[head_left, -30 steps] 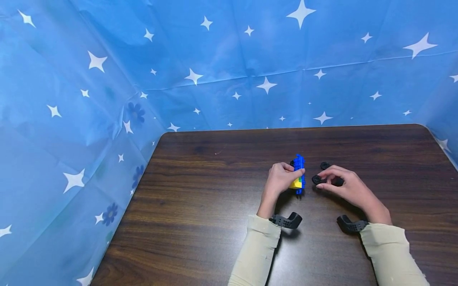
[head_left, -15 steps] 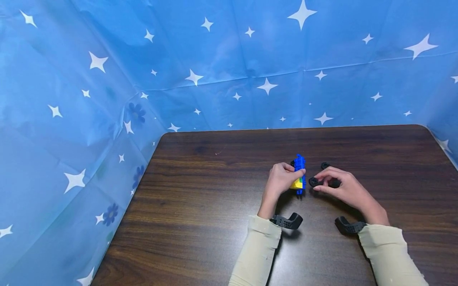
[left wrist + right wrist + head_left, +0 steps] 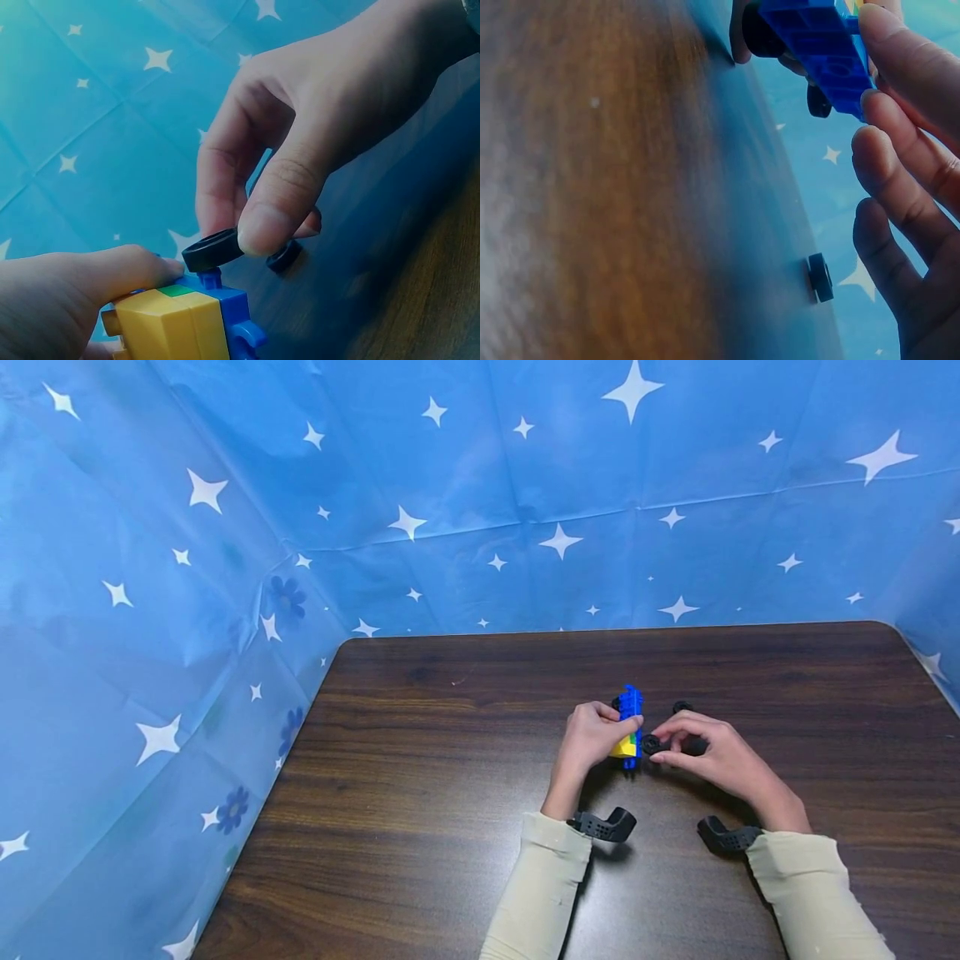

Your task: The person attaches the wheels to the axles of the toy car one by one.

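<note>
The left hand (image 3: 594,735) holds the blue-and-yellow toy (image 3: 631,700) from its left side, thumb laid along the near face and the other fingers passing behind it, so the body sits in a firm grip just above the surface (image 3: 420,793). The thumb tip lies beside a green patch (image 3: 175,289), near the toy's blue edge.

At the toy's opposite side, the right hand (image 3: 712,747) pinches a black wheel (image 3: 212,251) by its rim. Its thumb and forefinger are nearly closed, with only the wheel between them; the remaining fingers (image 3: 877,157) are loosely bent, spread apart and hold nothing. The wheel sits slightly tilted at the tip of a blue peg (image 3: 211,278) that juts from the toy; whether the peg has entered the hub is hard to tell from this angle.

In the right wrist view the toy's ribbed blue underside shows beside the fingertips, with two mounted wheels (image 3: 761,31) along its far side, the larger-looking one close to the left hand's fingers. A loose wheel (image 3: 821,277) stands on edge on the surface, apart from both hands.
</note>
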### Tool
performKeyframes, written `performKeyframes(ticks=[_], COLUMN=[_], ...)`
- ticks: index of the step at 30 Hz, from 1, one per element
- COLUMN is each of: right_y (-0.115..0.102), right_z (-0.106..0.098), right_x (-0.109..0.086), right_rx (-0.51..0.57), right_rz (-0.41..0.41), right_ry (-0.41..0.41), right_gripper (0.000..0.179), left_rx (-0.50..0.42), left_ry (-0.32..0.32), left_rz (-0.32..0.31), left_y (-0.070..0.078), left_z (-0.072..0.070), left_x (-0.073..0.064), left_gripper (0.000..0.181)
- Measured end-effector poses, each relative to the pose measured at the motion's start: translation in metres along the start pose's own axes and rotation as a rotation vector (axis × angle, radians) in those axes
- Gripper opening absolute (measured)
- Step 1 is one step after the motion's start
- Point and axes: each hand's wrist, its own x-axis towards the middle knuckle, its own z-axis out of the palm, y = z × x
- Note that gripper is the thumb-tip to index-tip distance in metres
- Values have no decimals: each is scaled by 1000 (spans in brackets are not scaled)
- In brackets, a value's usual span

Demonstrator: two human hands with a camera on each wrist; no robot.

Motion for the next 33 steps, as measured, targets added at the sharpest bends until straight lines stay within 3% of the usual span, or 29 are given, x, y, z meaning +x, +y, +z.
performKeyframes(ticks=[25, 33], right_y=[-5, -7], right_z=[1, 3], right_x=[4, 4], right_rx=[-11, -28], right_rz=[-93, -69], right_ry=[-1, -14], right_gripper=[32, 31], left_rx=[18, 8], left_ry=[-25, -19], left_rz=[3, 26], left_y=[1, -1], left_z=[2, 1], left_x=[2, 2], left_gripper=[39, 37])
